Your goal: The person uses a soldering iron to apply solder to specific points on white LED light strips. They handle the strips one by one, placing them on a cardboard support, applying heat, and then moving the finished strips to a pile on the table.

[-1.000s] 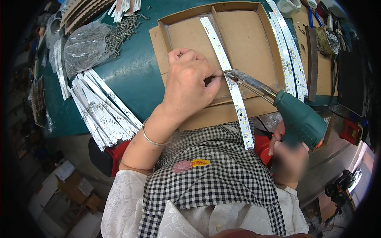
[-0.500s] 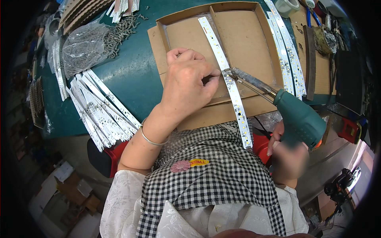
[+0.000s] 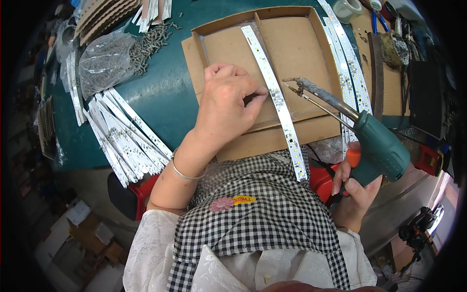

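Observation:
A long white LED strip board point(image 3: 281, 108) lies slantwise over a shallow cardboard tray point(image 3: 302, 127), its near end reaching over my checked apron. My left hand point(image 3: 228, 102) is closed in a pinch, thumb and fingertip at the strip's left edge by its middle. Whatever is between those fingertips is too small to make out. My right hand point(image 3: 357, 192) grips a green soldering gun point(image 3: 382, 148) with an orange trigger. Its dark, crusted tip points left, just right of the strip and apart from it.
More LED strips point(image 3: 348, 73) lie along the tray's right side. A fanned pile of strips point(image 3: 124, 138) is at left, below a plastic bag of small metal parts point(image 3: 107, 63) spilling onto the green table point(image 3: 170, 68). A white cup point(image 3: 346, 10) stands at far right.
The soldering gun has moved right, its tip lifted off the strip's middle. My right hand shows more clearly on its handle. My left hand stays nearly in place.

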`<action>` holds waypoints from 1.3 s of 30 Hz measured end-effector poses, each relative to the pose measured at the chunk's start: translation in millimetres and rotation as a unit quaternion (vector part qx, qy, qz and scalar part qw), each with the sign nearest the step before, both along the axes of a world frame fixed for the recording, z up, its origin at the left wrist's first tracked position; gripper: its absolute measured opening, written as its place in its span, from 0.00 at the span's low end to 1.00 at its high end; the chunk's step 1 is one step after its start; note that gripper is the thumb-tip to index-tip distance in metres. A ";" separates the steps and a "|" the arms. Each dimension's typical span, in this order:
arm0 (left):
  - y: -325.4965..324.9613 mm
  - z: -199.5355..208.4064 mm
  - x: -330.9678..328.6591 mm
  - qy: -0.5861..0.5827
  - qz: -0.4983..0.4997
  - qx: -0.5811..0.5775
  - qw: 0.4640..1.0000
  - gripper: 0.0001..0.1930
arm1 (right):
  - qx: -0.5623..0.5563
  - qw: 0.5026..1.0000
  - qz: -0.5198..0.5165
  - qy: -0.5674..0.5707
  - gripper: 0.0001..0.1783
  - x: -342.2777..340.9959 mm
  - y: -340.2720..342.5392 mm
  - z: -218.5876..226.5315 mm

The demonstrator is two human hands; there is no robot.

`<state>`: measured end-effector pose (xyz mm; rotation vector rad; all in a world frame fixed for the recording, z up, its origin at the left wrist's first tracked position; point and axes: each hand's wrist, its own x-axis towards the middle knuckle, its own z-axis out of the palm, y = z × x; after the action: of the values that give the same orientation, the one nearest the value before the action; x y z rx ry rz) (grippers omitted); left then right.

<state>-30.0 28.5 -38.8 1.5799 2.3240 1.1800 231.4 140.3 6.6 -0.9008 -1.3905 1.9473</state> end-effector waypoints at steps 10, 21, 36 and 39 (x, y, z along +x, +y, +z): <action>-20.8 37.8 9.4 0.131 -0.047 -0.058 0.989 0.18 | 0.009 0.995 -0.018 0.103 0.40 29.5 -15.0 -9.5; 0.0 50.7 45.1 0.151 -0.345 -0.089 0.922 0.15 | 0.389 0.882 -0.185 -0.190 0.32 58.2 11.2 -58.1; -156.3 106.8 -11.7 0.200 -0.110 -0.254 0.940 0.11 | 0.319 0.927 -0.116 -0.160 0.23 42.3 54.2 -95.2; -189.5 103.7 -27.1 0.179 -0.055 -0.297 0.937 0.10 | 0.366 0.908 -0.067 -0.191 0.21 43.0 63.2 -84.7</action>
<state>-57.1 -161.0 64.9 1.7373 2.4131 0.1230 274.5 203.5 -78.1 -0.9791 -2.0169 1.0121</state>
